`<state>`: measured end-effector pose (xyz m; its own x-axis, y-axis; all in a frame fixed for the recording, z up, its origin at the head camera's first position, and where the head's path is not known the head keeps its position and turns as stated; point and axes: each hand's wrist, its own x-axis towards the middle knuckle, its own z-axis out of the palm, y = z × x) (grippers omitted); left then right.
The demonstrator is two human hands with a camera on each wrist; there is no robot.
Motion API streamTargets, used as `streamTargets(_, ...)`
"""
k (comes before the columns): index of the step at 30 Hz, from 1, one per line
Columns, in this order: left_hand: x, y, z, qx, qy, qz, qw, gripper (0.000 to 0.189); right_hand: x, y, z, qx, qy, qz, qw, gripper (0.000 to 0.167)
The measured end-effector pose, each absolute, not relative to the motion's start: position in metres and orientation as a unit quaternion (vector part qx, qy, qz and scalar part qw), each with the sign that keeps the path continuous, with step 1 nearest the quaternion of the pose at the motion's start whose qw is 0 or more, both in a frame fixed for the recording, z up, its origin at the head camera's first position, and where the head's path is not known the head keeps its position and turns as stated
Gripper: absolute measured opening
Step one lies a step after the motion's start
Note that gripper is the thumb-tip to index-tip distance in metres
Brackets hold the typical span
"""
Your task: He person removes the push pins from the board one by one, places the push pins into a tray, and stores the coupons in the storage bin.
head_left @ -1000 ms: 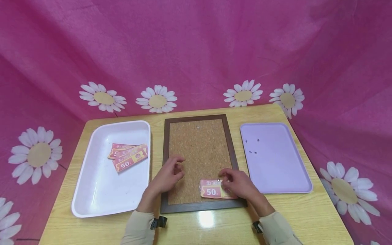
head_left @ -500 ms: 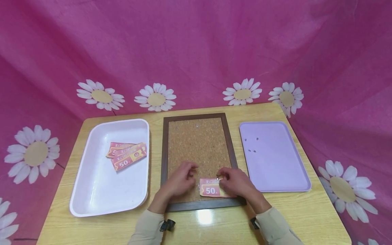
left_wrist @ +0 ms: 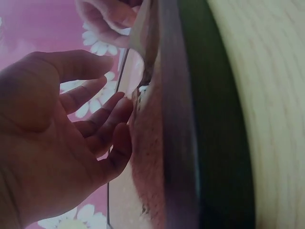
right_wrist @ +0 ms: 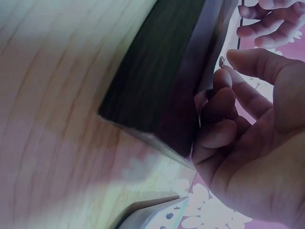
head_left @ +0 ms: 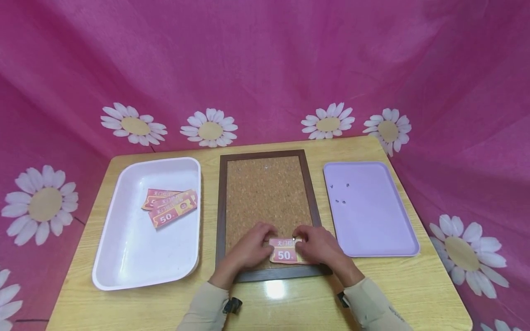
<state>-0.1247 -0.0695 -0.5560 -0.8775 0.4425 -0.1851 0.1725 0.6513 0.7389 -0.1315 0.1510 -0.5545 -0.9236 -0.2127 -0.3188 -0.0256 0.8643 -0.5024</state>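
Note:
A pink and yellow "50" coupon (head_left: 284, 255) lies along the lower edge of a framed cork board (head_left: 265, 197); its edge curls up in the left wrist view. My right hand (head_left: 319, 246) is at the coupon's right end, covering it. Thumb and index finger pinch a small thumbtack (right_wrist: 222, 61), while the other fingers stay curled near the frame (right_wrist: 157, 95). My left hand (head_left: 250, 248) hovers at the coupon's left end with loosely bent fingers. From the left wrist view, this hand (left_wrist: 52, 124) holds nothing, and a small pale thing (left_wrist: 143, 88) sits near the coupon edge.
Left of the board stands a white tray (head_left: 141, 257) with several more coupons (head_left: 174, 209) overlapping in it. On the right, a purple tray (head_left: 377, 230) carries several small tacks (head_left: 343, 202). Both rest on a wooden table (head_left: 290, 303) before a pink daisy curtain.
My left hand has moved right across the cork, from the board's left side to the coupon's left end. My right hand stays at the coupon with the thumbtack.

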Motion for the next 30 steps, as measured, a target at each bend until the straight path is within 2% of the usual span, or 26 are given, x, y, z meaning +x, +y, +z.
streamTargets(7,-0.124,-0.064,-0.561,0.209,0.901,0.356,0.136,0.041,-0.131,0.149,-0.558,-0.063,0.955,-0.241,0.160,0.016)
streamTargets(19,-0.123,-0.059,-0.566,0.217,0.913,0.322,0.128,0.041,-0.133,0.148,-0.562,-0.058,0.959,-0.242,0.137,0.012)
streamTargets(26,-0.123,-0.059,-0.566,0.224,0.918,0.301,0.124,0.025,-0.132,0.148,-0.562,-0.064,0.958,-0.249,0.127,0.013)
streamTargets(30,-0.123,-0.058,-0.565,0.223,0.919,0.298,0.128,0.022,-0.131,0.148,-0.562,-0.071,0.957,-0.252,0.123,0.015)
